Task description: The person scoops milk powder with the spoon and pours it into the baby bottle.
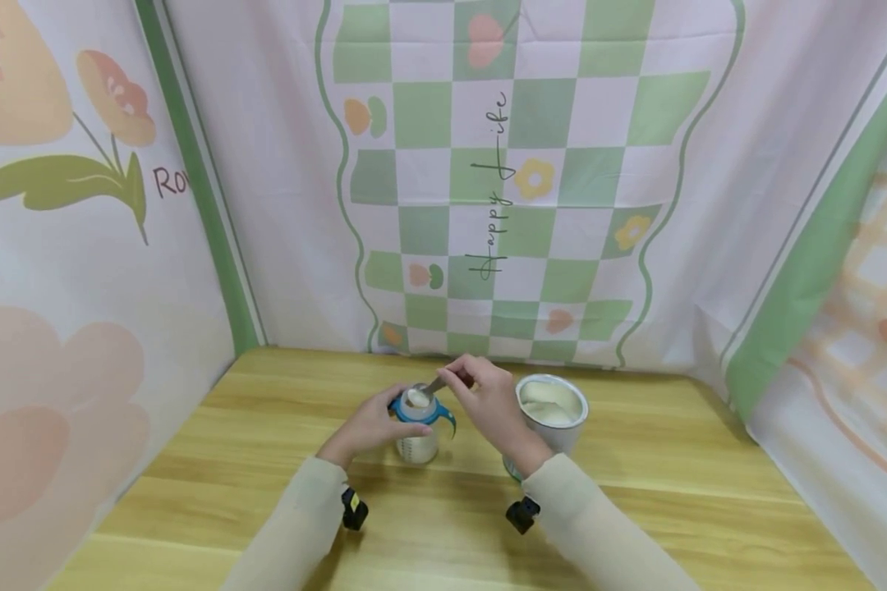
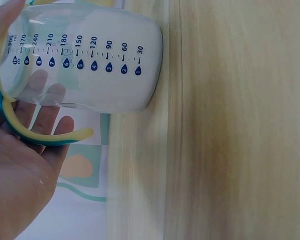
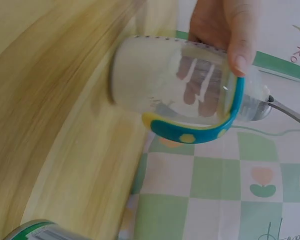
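A clear baby bottle [image 1: 417, 449] with a blue collar and curved side handles stands on the table, white contents inside. My left hand [image 1: 373, 425] grips it round the collar, thumb at the near side and fingers behind. Dark volume marks run along the bottle [image 2: 85, 85] in the left wrist view. My right hand [image 1: 491, 402] pinches the handle of a metal spoon [image 1: 434, 386]. The spoon's bowl, with white powder, is right at the bottle's open mouth. Beside my right wrist stands an open can [image 1: 567, 437] with pale powder [image 1: 550, 412] inside.
The wooden table [image 1: 650, 460] reaches back to a printed cloth [image 1: 532, 230] with green checks. More cloth hangs at the left and right sides. My right forearm partly covers the can's lower part.
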The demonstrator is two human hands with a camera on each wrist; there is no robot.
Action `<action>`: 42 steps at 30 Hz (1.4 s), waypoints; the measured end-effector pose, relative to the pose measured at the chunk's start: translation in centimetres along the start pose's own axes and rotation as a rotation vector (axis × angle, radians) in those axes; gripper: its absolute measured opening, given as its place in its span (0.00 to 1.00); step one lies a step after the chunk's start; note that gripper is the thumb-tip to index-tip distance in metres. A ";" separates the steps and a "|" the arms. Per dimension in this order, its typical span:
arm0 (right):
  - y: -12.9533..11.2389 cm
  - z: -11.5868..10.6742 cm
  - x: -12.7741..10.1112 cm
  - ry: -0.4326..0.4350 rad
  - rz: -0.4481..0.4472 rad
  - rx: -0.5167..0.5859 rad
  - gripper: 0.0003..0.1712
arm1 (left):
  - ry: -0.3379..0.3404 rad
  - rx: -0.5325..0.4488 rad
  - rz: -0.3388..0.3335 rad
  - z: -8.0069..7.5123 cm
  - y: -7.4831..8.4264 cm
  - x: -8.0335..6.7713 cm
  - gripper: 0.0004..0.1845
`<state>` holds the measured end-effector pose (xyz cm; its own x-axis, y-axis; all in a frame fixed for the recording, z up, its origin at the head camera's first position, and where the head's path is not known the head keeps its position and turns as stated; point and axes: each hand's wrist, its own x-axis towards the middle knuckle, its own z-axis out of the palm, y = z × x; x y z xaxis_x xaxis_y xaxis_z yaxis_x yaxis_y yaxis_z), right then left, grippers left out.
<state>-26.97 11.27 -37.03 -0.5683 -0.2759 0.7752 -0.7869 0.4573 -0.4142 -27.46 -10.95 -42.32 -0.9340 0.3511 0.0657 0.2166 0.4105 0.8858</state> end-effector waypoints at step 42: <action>0.0 -1.3 -1.4 -0.126 -0.616 -0.300 0.19 | -0.014 0.010 -0.012 -0.1 0.5 -0.2 0.43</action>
<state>-25.87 12.73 -37.45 -0.0774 -0.6478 0.7578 -0.8849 0.3948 0.2471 -27.19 -10.85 -41.82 -0.9325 0.3579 0.0481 0.2079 0.4233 0.8818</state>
